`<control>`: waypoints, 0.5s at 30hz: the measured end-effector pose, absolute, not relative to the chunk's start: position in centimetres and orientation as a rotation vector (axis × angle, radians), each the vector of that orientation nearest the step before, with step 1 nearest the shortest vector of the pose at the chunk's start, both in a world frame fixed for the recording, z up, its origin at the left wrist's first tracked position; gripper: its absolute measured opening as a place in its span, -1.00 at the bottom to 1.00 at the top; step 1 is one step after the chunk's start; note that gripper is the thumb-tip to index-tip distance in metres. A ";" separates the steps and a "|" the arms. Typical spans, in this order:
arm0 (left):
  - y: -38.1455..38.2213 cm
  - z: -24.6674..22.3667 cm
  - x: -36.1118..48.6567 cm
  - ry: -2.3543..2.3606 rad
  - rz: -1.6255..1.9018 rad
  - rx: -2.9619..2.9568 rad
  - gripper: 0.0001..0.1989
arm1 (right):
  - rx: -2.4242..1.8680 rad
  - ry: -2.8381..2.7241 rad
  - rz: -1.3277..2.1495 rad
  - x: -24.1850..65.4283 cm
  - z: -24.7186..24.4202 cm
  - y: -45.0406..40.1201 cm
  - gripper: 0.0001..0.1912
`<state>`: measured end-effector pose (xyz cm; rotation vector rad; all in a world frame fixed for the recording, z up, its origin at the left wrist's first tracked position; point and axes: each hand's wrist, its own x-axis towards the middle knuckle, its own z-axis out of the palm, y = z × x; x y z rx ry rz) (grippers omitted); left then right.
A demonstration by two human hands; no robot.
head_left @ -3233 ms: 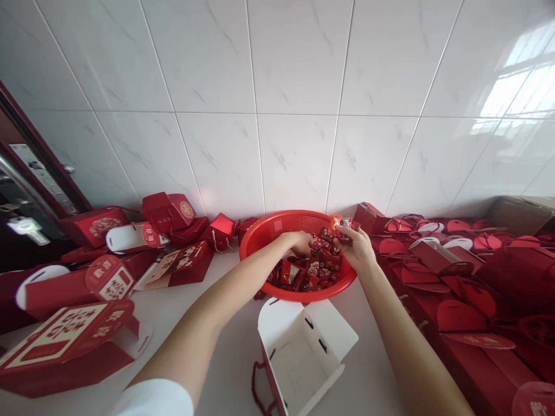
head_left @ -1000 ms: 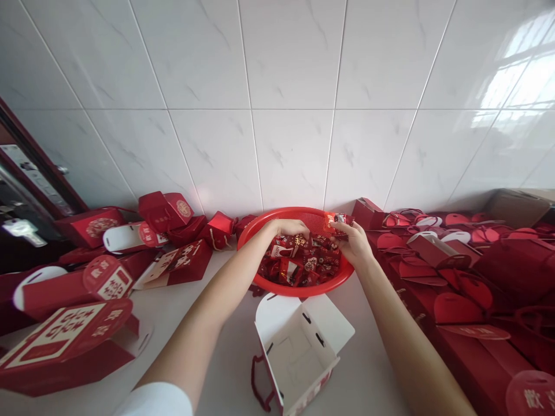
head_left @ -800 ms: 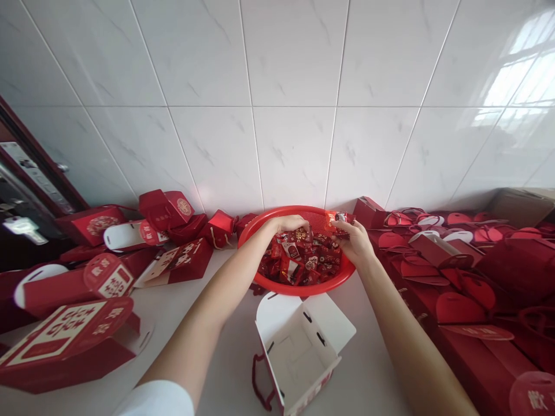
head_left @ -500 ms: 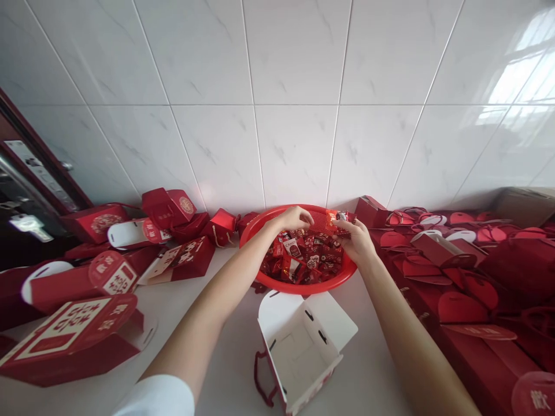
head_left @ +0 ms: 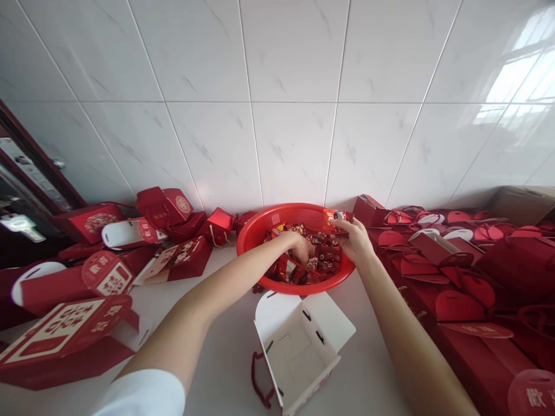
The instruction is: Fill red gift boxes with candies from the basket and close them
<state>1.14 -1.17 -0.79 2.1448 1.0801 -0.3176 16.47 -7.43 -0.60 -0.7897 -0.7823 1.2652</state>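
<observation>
A red plastic basket stands against the wall, partly filled with wrapped candies in red wrappers. My left hand is down among the candies, its fingers bent and their tips hidden, so whether they grip one does not show. Above the basket's right rim, my right hand is closed on a few wrapped candies, orange and dark red. In front of the basket sits an open gift box, white inside, its flaps spread and a dark red cord handle at its left.
Red gift boxes, some with gold or white print, lie on the left. Many more folded red boxes crowd the right. A white tiled wall rises behind, and a brown carton stands at the far right.
My left hand has moved down from above the basket into the candies. My right hand keeps its candies at about the same spot. The view has shifted slightly.
</observation>
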 end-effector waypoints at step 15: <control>0.6 1.5 -2.5 1.236 0.229 2.091 -0.68 | -0.798 -0.764 1.265 16.4 -0.4 -7.5 -0.63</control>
